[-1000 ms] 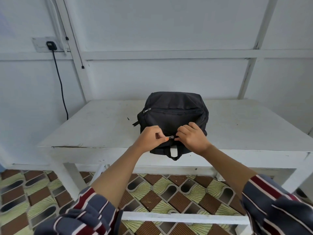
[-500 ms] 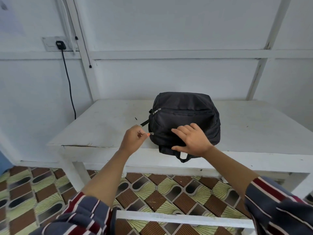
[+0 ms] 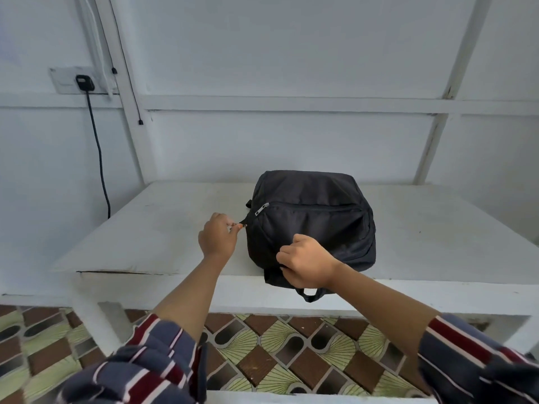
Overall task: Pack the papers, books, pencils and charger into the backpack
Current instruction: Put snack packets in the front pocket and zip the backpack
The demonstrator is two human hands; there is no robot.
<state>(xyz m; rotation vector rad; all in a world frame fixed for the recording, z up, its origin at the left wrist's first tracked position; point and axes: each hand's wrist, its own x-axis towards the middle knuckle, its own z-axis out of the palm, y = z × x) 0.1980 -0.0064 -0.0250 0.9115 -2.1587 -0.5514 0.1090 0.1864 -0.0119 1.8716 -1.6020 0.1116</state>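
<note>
A black backpack (image 3: 313,221) lies flat near the front edge of the white table (image 3: 163,228), its carry loop hanging over the edge. My left hand (image 3: 217,237) pinches a small metal zipper pull at the bag's left side. My right hand (image 3: 306,263) grips the fabric at the bag's near end, fingers curled into it. The front pocket zipper looks closed. No papers, books, pencils or charger show outside the bag.
A black plug (image 3: 85,82) sits in a wall socket at upper left, its cable (image 3: 100,158) hanging down behind the table. Patterned floor tiles (image 3: 262,351) lie below. A white bar (image 3: 320,398) crosses the bottom of the view.
My left hand has drawn the zipper pull from the bag's near end around to its left side. My right hand went from flat on the bag to gripping its near end.
</note>
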